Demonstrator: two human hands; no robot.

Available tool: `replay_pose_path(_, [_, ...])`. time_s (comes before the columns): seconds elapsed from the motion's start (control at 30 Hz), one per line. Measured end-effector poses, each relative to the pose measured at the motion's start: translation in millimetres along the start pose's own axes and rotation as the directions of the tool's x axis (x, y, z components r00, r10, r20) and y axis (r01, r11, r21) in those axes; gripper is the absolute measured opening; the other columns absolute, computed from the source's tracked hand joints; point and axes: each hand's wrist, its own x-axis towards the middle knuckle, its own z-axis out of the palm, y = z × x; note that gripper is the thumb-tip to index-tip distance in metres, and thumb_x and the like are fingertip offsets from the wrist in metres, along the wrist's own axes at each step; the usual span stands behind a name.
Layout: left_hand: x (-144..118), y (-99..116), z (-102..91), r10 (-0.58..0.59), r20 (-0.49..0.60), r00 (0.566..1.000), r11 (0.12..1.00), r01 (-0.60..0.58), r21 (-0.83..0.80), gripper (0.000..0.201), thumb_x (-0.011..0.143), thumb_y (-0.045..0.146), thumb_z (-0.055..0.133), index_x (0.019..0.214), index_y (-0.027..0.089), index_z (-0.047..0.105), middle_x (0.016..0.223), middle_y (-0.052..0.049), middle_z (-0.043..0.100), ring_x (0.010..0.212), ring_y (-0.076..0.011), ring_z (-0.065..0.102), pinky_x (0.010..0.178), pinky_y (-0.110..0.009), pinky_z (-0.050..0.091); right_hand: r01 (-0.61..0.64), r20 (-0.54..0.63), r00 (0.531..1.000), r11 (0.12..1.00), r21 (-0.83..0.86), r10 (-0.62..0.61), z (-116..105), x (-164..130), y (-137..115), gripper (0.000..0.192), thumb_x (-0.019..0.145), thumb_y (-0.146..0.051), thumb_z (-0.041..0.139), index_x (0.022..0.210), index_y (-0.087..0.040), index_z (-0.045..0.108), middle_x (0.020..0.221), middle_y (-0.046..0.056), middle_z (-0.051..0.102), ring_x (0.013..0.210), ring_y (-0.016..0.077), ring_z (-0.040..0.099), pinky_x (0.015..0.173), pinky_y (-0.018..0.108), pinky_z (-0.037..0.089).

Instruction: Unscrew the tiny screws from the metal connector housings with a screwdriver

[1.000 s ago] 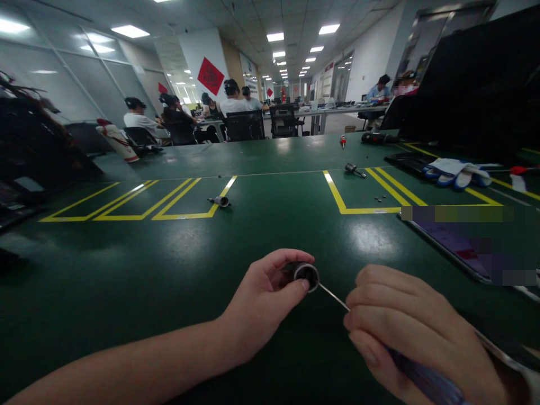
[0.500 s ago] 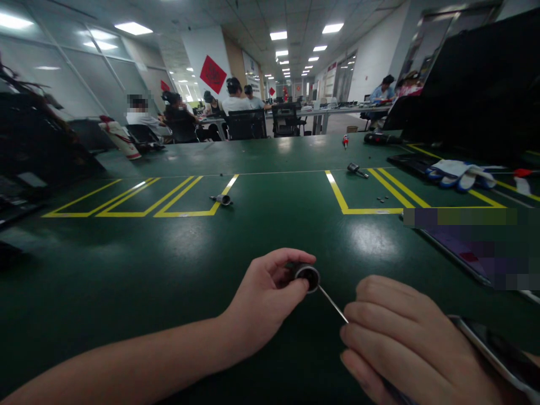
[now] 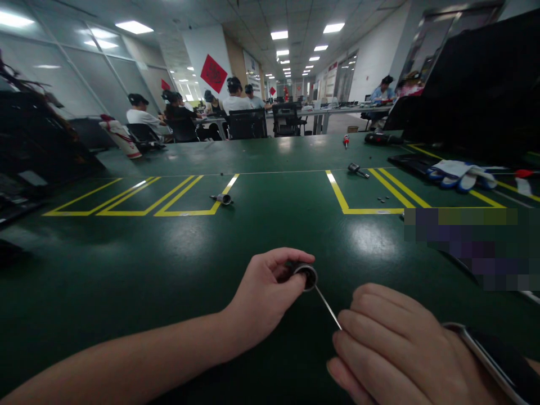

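Note:
My left hand (image 3: 268,289) is closed around a small round metal cup-shaped part (image 3: 313,277), with the thumb at its rim and its open end facing right. From the lower right, a thin-shafted screwdriver (image 3: 328,307) reaches to the part's rim; whether its tip goes inside is hidden. Curled fingers of my right hand (image 3: 388,337) grip that tool and cover its handle. A dark watch (image 3: 489,360) is on the right wrist. Both hands are above the green table (image 3: 169,281).
Beyond my hands lie a metal part with a round cup (image 3: 223,199), a dark metal piece (image 3: 358,170), several tiny pieces (image 3: 382,199) and a red-handled tool (image 3: 346,140). Gloves (image 3: 462,174) rest at the right. Yellow tape (image 3: 185,214) marks the table. People sit farther back.
My right hand has shifted slightly left and down, and the screwdriver shaft now slants more steeply. The metal part has turned a little in my left hand, which otherwise stays put.

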Motion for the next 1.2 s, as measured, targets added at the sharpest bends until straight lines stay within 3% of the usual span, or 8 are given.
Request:
replay_pose_path(0.3, [2.0, -1.4, 1.0, -0.007, -0.005, 1.000, 0.999, 0.007, 0.031, 0.023, 0.071, 0.017, 0.060, 0.093, 0.015, 0.065, 0.085, -0.006, 0.071, 0.083, -0.0199, 0.066, 0.077, -0.034, 0.052, 0.058, 0.042, 0.997, 0.998, 0.026, -0.059, 2.0, 2.3, 5.4, 0.019, 0.083, -0.017, 0.054, 0.065, -0.019, 0.056, 0.053, 0.000, 0.056, 0.049, 0.0125, 0.049, 0.048, 0.028, 0.039])
replay_pose_path(0.43, [3.0, -2.1, 0.4, -0.003, -0.010, 1.000, 1.000, 0.004, 0.019, 0.021, 0.070, 0.014, 0.060, 0.090, 0.015, 0.065, 0.086, -0.006, 0.071, 0.084, -0.0194, 0.066, 0.080, -0.034, 0.051, 0.016, 0.048, 0.999, 0.999, 0.048, -0.019, 0.5, 2.0, 3.6, 0.017, 0.083, -0.017, 0.053, 0.067, -0.019, 0.056, 0.053, 0.000, 0.056, 0.049, 0.0131, 0.050, 0.049, 0.028, 0.039])
replay_pose_path(0.57, [6.8, -6.0, -4.0, -0.021, 0.020, 1.000, 0.999, 0.022, -0.030, 0.022, 0.072, 0.014, 0.060, 0.093, 0.016, 0.064, 0.089, -0.005, 0.070, 0.087, -0.0188, 0.065, 0.082, -0.035, 0.051, -0.099, -0.055, 0.992, 0.974, 0.203, 0.113, -8.6, 4.3, 9.5, 0.017, 0.085, -0.017, 0.048, 0.071, -0.021, 0.057, 0.055, 0.001, 0.058, 0.051, 0.0146, 0.053, 0.051, 0.029, 0.043])
replay_pose_path(0.63, [9.0, -7.8, -7.0, -0.041, 0.023, 0.999, 0.997, 0.043, -0.068, 0.024, 0.071, 0.014, 0.061, 0.095, 0.016, 0.063, 0.095, -0.005, 0.069, 0.090, -0.0189, 0.064, 0.084, -0.036, 0.050, -0.260, -0.044, 0.957, 0.913, 0.315, 0.288, -11.6, 7.1, 17.8, 0.020, 0.087, -0.017, 0.044, 0.071, -0.021, 0.056, 0.056, 0.001, 0.058, 0.051, 0.0138, 0.052, 0.049, 0.028, 0.042])
replay_pose_path(0.73, [11.1, -7.8, -9.9, -0.057, -0.003, 0.998, 0.987, 0.056, -0.154, 0.031, 0.068, 0.012, 0.065, 0.098, 0.017, 0.060, 0.106, -0.007, 0.065, 0.094, -0.0202, 0.062, 0.088, -0.038, 0.048, -0.551, 0.102, 0.823, 0.740, 0.385, 0.559, -8.1, 9.6, 33.6, 0.027, 0.089, -0.023, 0.043, 0.065, -0.020, 0.054, 0.052, -0.001, 0.052, 0.047, 0.0113, 0.049, 0.045, 0.025, 0.038])
replay_pose_path(0.87, [11.6, -2.5, -10.5, -0.069, -0.022, 0.997, 0.979, 0.064, -0.194, 0.031, 0.066, 0.011, 0.066, 0.096, 0.016, 0.059, 0.109, -0.007, 0.063, 0.100, -0.0220, 0.060, 0.092, -0.041, 0.045, -0.702, 0.248, 0.702, 0.588, 0.402, 0.668, 5.0, 6.5, 48.6, 0.033, 0.089, -0.034, 0.044, 0.062, -0.019, 0.054, 0.052, -0.001, 0.052, 0.049, 0.0115, 0.050, 0.045, 0.023, 0.038])
replay_pose_path(0.97, [11.7, 0.6, -10.6, -0.077, -0.033, 0.996, 0.977, 0.069, -0.201, 0.030, 0.065, 0.010, 0.066, 0.095, 0.016, 0.059, 0.109, -0.007, 0.063, 0.101, -0.0225, 0.059, 0.093, -0.041, 0.044, -0.726, 0.298, 0.680, 0.560, 0.399, 0.670, 11.6, 3.3, 51.3, 0.033, 0.089, -0.035, 0.044, 0.063, -0.019, 0.055, 0.054, -0.001, 0.053, 0.050, 0.0116, 0.050, 0.047, 0.023, 0.038])
replay_pose_path(1.2, [13.0, -2.2, -12.9, -0.085, -0.005, 0.996, 0.975, 0.082, -0.205, 0.031, 0.067, 0.011, 0.066, 0.096, 0.016, 0.060, 0.109, -0.006, 0.063, 0.100, -0.0218, 0.059, 0.094, -0.041, 0.044, -0.724, 0.340, 0.689, 0.588, 0.361, 0.639, 15.3, 1.4, 50.4, 0.033, 0.090, -0.034, 0.043, 0.063, -0.018, 0.054, 0.056, -0.001, 0.052, 0.051, 0.0114, 0.050, 0.049, 0.024, 0.038])
